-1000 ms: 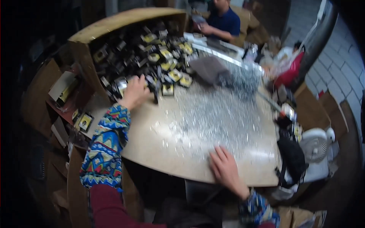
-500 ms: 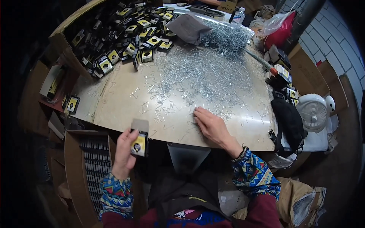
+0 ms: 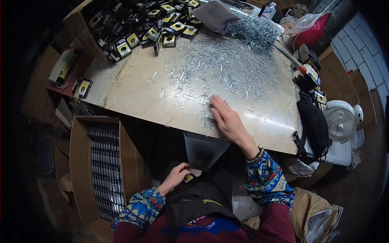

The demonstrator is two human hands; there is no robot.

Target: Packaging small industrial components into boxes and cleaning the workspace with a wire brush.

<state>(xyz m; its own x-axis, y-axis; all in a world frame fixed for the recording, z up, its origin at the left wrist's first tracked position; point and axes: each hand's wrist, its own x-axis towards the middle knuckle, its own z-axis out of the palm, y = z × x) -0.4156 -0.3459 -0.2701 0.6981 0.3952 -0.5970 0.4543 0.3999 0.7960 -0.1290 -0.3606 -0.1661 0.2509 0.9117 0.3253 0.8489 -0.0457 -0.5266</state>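
My left hand [image 3: 175,178] is closed on a small black-and-yellow box [image 3: 188,178], partly hidden by the fingers. It holds the box's pale open flap end at the lower mouth of a grey chute [image 3: 204,150], which hangs from the table's front edge. On the tabletop my right hand [image 3: 231,123] lies with fingers stretched out, palm down. Beside its fingertips and thumb, thin bent metal wire pieces [image 3: 206,115] form a strip reaching the front edge above the chute. More such pieces [image 3: 235,60] are spread over the far part of the table.
A heap of black-and-yellow boxes [image 3: 162,26] fills the far left. Below left stands a cardboard carton [image 3: 81,162] with rows of packed boxes. A stick with an orange tip [image 3: 302,69] lies at the far right, near a black bag [image 3: 312,125] and a white fan [image 3: 340,121].
My left hand has brought the box rightward and down to the chute's mouth. Wire pieces now gather in a strip beside my right hand. The whole view has shifted a little.
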